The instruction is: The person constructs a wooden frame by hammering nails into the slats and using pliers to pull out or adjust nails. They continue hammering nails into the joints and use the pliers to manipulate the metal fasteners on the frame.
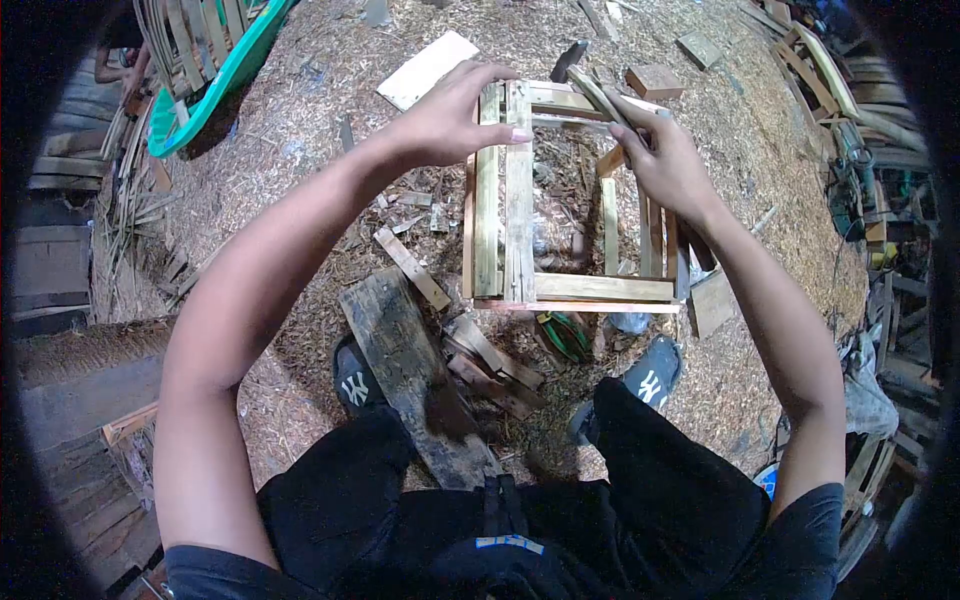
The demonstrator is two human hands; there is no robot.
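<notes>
In front of me stands a wooden crate (605,287), an open frame of thin nailed slats. My left hand (455,118) grips its far left corner, the thumb pressed on a pale slat (519,200) and the fingers over the far edge. Another slat (487,215) lies alongside it on the left. My right hand (668,165) is closed round the handle of a hammer (568,60) over the crate's far right side. The dark hammer head points away from me, just beyond the far rail. Part of the handle is hidden by my hand.
A thick worn plank (400,365) lies between my feet, beside several wood offcuts (490,355). Wood blocks (655,81) and a white board (428,70) rest on the shavings-covered floor. A green basket (215,90) of slats stands far left. Wood piles line both sides.
</notes>
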